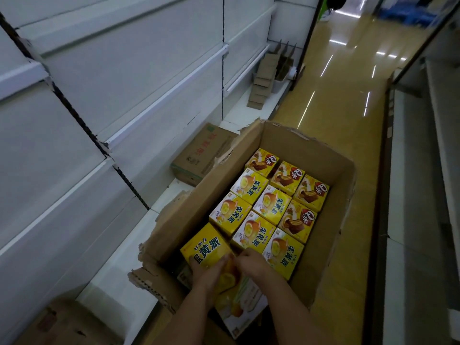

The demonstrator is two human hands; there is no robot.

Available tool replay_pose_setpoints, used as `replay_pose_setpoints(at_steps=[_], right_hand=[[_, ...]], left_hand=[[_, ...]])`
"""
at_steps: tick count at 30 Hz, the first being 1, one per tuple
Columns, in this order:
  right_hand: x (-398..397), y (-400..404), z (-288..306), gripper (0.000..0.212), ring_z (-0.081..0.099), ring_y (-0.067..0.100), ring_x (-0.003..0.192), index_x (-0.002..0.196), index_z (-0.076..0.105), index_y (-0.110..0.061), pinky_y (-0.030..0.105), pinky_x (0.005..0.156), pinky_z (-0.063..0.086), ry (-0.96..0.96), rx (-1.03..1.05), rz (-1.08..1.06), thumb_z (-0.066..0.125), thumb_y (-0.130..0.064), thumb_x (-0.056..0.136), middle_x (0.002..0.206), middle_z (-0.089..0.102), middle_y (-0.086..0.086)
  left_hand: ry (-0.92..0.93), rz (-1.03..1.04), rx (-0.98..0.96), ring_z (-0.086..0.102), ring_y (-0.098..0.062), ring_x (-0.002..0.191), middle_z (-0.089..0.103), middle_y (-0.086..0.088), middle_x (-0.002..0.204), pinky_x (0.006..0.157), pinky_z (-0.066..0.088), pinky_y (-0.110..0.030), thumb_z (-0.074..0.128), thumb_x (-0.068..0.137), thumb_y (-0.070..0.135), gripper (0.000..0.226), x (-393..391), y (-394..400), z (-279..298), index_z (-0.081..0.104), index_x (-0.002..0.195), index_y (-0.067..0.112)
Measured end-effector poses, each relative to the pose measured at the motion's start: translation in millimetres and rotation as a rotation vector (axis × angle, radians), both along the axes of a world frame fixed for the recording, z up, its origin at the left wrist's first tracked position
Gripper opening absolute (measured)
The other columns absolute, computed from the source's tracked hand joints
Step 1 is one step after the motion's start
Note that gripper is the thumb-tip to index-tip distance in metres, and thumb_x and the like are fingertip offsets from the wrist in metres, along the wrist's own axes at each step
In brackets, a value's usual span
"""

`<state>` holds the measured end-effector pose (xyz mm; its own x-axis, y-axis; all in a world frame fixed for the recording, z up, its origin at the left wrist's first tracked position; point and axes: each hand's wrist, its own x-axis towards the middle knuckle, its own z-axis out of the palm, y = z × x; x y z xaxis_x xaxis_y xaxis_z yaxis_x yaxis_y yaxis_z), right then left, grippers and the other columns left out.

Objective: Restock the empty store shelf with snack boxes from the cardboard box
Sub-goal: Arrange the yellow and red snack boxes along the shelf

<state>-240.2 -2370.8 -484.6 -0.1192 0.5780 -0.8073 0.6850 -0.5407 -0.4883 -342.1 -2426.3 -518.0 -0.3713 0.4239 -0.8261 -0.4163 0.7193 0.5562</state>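
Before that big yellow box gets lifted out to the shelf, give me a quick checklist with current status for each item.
1. Left hand has a grip on the large yellow box: ok, fingers curl over its near edge.
2. Right hand grip: cannot tell, it sits at the box's corner with fingers partly hidden.
3. Box clear of the cardboard box wall: not ok, it lies close against it.
4. Neighbouring yellow boxes undisturbed: ok, upright in rows.
5. Shelf space free: ok, bare beside the carton.

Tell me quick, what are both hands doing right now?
Left hand: grips the big yellow snack box lifted at the near end of the cardboard box.
Right hand: fingers curled on that same yellow snack box.
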Motion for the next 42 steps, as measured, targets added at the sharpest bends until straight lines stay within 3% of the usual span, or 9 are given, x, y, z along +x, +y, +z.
replay_pose_setpoints(at_steps=[5, 11, 15, 20, 25, 29, 33, 38, 42], right_hand=[[17.9, -9.0, -7.2, 0.033, 0.051, 0.027, 0.111, 0.123, 0.048, 0.002, 0.03, 0.078, 0.035, 0.089, -0.065, -0.113, 0.047, -0.018, 0.096, 0.127, 0.051, 0.017], [35.4, -8.0, 20.8, 0.04, 0.058, 0.029, 0.097, 0.131, 0.05, -0.005, 0.037, 0.09, 0.046, 0.108, 0.047, -0.165, 0.054, -0.015, 0.092, 0.12, 0.057, 0.021], [51.0, -9.2, 62.3, 0.018, 0.056, 0.005, 0.074, 0.108, 0.063, -0.01, 0.011, 0.065, 0.047, 0.296, 0.076, -0.221, 0.061, -0.013, 0.091, 0.088, 0.059, -0.005], [58.4, -17.5, 105.7, 0.015, 0.048, 0.014, 0.054, 0.089, 0.069, -0.01, 0.026, 0.055, 0.038, 0.425, 0.172, -0.386, 0.055, -0.013, 0.093, 0.081, 0.061, 0.011], [80.0, -20.0, 147.8, 0.026, 0.047, 0.012, 0.051, 0.091, 0.068, -0.004, 0.025, 0.054, 0.04, 0.479, 0.263, -0.395, 0.044, 0.006, 0.092, 0.07, 0.052, 0.007], [101.0, -21.9, 153.2, 0.012, 0.061, 0.018, 0.082, 0.094, 0.06, -0.024, 0.034, 0.077, 0.054, 0.292, 0.453, -0.533, 0.06, -0.016, 0.086, 0.092, 0.063, 0.0], [136.8, -18.7, 147.6, 0.053, 0.067, 0.025, 0.093, 0.112, 0.059, -0.024, 0.044, 0.083, 0.055, 0.373, 0.383, -0.685, 0.072, -0.053, 0.07, 0.108, 0.068, 0.006], [162.7, -41.7, 185.2, 0.051, 0.066, 0.03, 0.1, 0.105, 0.069, -0.017, 0.048, 0.099, 0.046, 0.525, 0.273, -0.751, 0.053, -0.062, 0.084, 0.104, 0.072, 0.013], [173.2, -52.4, 192.7, 0.056, 0.068, 0.036, 0.095, 0.105, 0.068, -0.012, 0.056, 0.093, 0.049, 0.695, 0.386, -1.074, 0.052, -0.061, 0.083, 0.101, 0.072, 0.019]], left_hand=[[-0.112, -0.039, -0.03, 0.046, -0.033, 0.127, 0.033, -0.006, 0.151, 0.101, 0.044, -0.05, 0.079, 0.062, 0.053, 0.119, 5.0, -12.3, -1.4, 0.003, 0.152, 0.034], [-0.133, -0.114, 0.039, 0.047, -0.03, 0.128, 0.042, -0.002, 0.147, 0.103, 0.041, -0.053, 0.075, 0.043, 0.076, 0.123, 10.4, -9.2, 14.5, 0.024, 0.147, 0.036], [-0.279, -0.208, 0.142, 0.066, -0.03, 0.104, 0.071, -0.009, 0.111, 0.099, 0.046, -0.051, 0.071, 0.054, 0.07, 0.075, 25.1, -5.7, 66.1, 0.061, 0.114, 0.026], [-0.288, -0.198, 0.259, 0.068, -0.036, 0.091, 0.072, -0.02, 0.098, 0.082, 0.054, -0.049, 0.07, 0.077, 0.044, 0.046, 39.0, 2.6, 112.6, 0.064, 0.11, 0.013], [-0.063, -0.187, 0.334, 0.07, -0.03, 0.089, 0.071, -0.009, 0.105, 0.074, 0.059, -0.045, 0.088, 0.048, 0.051, 0.09, 52.8, 7.9, 140.7, 0.055, 0.126, 0.021], [-0.033, -0.198, 0.392, 0.069, -0.03, 0.089, 0.07, -0.01, 0.106, 0.071, 0.057, -0.042, 0.074, 0.067, 0.051, 0.072, 69.8, 9.5, 168.2, 0.053, 0.128, 0.02], [-0.119, -0.332, 0.418, 0.069, -0.031, 0.078, 0.075, -0.012, 0.084, 0.07, 0.053, -0.037, 0.056, 0.09, 0.039, 0.026, 87.7, 4.1, 207.6, 0.068, 0.101, 0.017], [-0.169, -0.565, 0.476, 0.07, -0.033, 0.088, 0.074, -0.013, 0.095, 0.079, 0.056, -0.043, 0.051, 0.091, 0.047, 0.04, 111.2, 14.3, 229.1, 0.069, 0.109, 0.017], [-0.071, -0.68, 0.472, 0.063, -0.031, 0.109, 0.066, -0.005, 0.122, 0.096, 0.049, -0.052, 0.057, 0.06, 0.084, 0.081, 125.6, 22.8, 236.5, 0.063, 0.121, 0.03]])
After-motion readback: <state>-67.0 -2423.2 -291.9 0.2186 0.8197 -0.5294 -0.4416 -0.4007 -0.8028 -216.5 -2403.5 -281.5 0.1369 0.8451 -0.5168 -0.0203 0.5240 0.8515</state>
